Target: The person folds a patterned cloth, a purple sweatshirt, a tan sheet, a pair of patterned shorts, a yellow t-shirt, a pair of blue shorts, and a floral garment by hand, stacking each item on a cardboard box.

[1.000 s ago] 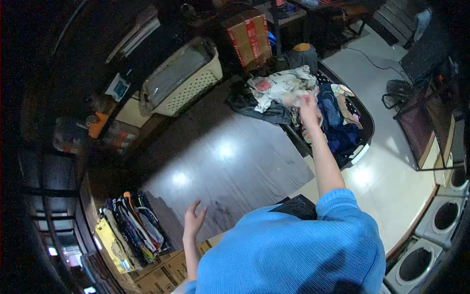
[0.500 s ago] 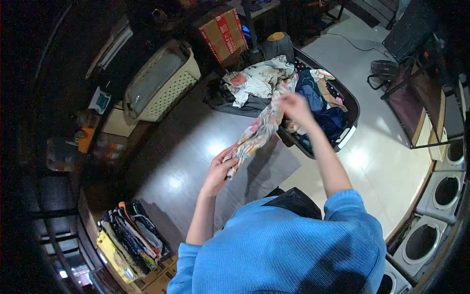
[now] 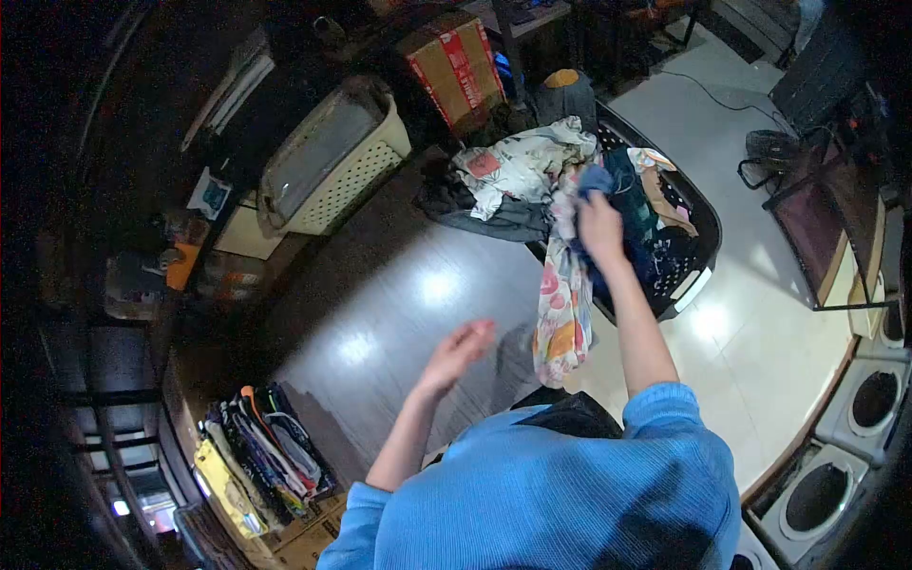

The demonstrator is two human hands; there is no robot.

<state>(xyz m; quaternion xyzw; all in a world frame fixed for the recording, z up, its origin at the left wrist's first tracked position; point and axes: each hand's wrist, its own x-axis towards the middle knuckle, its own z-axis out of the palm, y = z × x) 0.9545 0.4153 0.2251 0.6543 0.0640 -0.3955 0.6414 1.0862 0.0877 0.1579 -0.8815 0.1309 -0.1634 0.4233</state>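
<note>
My right hand is closed on a dark blue cloth over the left part of a black laundry basket. A floral cloth hangs over the basket's near left side, its lower end loose above the floor. My left hand is held over the grey floor with its fingers apart and nothing in it. White printed clothing lies on dark grey clothing left of the basket. Dark and tan garments fill the basket.
A cream laundry basket stands at the upper left, beside a taped cardboard box. At the lower left is a box of upright folded clothes. Dark mesh bins and several white round-fronted units line the right side.
My left hand has let go of the floral cloth, which now hangs down. My right hand has moved from the floral cloth to the dark blue one. The view has shifted slightly.
</note>
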